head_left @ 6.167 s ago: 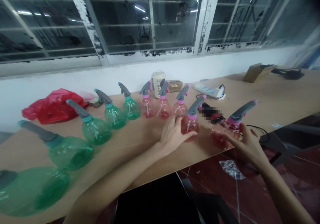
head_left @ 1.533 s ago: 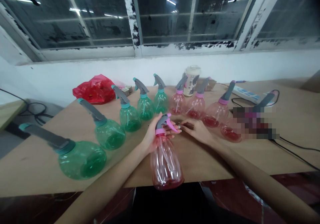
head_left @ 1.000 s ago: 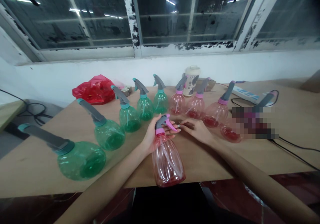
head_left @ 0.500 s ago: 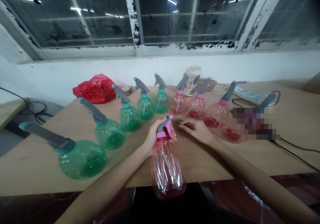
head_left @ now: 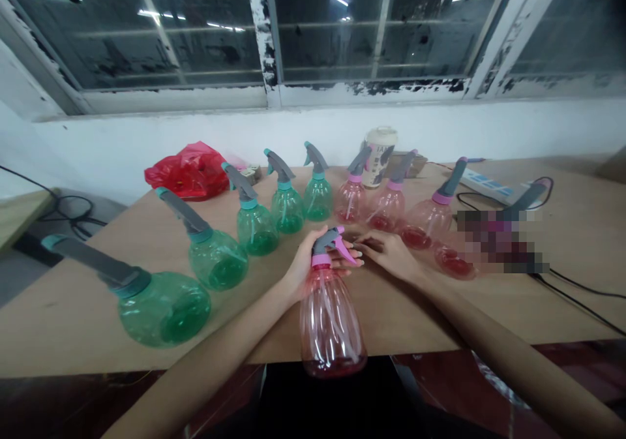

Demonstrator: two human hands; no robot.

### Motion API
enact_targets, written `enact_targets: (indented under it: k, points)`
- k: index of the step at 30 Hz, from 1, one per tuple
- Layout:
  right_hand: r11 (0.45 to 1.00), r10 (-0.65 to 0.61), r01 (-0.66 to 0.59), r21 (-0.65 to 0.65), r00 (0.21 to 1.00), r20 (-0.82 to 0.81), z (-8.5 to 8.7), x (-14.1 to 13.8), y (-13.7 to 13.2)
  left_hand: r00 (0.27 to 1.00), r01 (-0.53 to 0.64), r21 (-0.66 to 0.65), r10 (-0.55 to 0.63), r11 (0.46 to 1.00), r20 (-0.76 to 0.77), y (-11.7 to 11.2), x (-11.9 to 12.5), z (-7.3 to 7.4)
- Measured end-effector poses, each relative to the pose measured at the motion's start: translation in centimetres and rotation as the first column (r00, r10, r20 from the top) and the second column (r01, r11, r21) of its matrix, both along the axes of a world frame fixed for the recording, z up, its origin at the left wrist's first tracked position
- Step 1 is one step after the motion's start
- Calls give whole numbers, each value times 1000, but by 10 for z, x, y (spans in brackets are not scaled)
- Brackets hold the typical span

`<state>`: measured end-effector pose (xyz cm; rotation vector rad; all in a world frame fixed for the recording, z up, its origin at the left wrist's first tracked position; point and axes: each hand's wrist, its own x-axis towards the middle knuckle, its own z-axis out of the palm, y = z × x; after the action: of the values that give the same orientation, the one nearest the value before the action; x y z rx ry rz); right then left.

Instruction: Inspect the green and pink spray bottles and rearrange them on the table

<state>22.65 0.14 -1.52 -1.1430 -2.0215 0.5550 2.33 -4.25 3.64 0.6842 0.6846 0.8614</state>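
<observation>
Nearest, a translucent pink trigger spray bottle (head_left: pixel 333 325) is held by the left hand (head_left: pixel 304 263), its base seen past the front edge of the wooden table (head_left: pixel 391 328); a little reddish liquid is contained at the bottom. The bottle's neck and grey head are clasped between thumb and palm, while the fingers are stretched out past the pink trigger rather than curled round it. To the right of the trigger, the right hand (head_left: pixel 391 253) is held low over the tabletop with fingers bent and thumb drawn close to them; whether anything is pinched there cannot be told.

Around both hands an arc is formed by more bottles. On the left, five green spray bottles (head_left: pixel 163 308) are lined up from the near corner toward the middle; on the right, the line is continued by four pink spray bottles (head_left: pixel 425 220), the nearest partly hidden by blurring blocks.

Behind the arc, a crumpled red plastic bag (head_left: pixel 188 173) is seen at left, a lidded, printed cup (head_left: pixel 382 155) near the middle, and a white power strip (head_left: pixel 486 183) at right. The table is backed by a white wall (head_left: pixel 195 128), topped by dark barred windows (head_left: pixel 323 41).
</observation>
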Motion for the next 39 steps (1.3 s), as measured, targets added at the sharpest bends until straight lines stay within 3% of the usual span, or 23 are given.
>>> enact_targets:
  k: [18,25,27,31,39]
  points:
    - [1000,16,-16,8,1000,5,0,1,0,999,-37,-10,37,999,-1,1,0,0]
    - [1000,11,-11,16,1000,-14,3,-1,-3,973,-218,26,220,975,-67,-3,0,-1]
    - [1000,12,-12,8,1000,-16,3,-1,-2,983,-174,41,176,984,-56,-4,0,1]
    - [1000,-12,12,-6,1000,-15,3,-1,-2,1000,26,94,-26,995,-6,-5,0,6]
    - [1000,-19,19,14,999,-36,2,1,-1,998,-64,41,65,997,-17,1,-1,0]
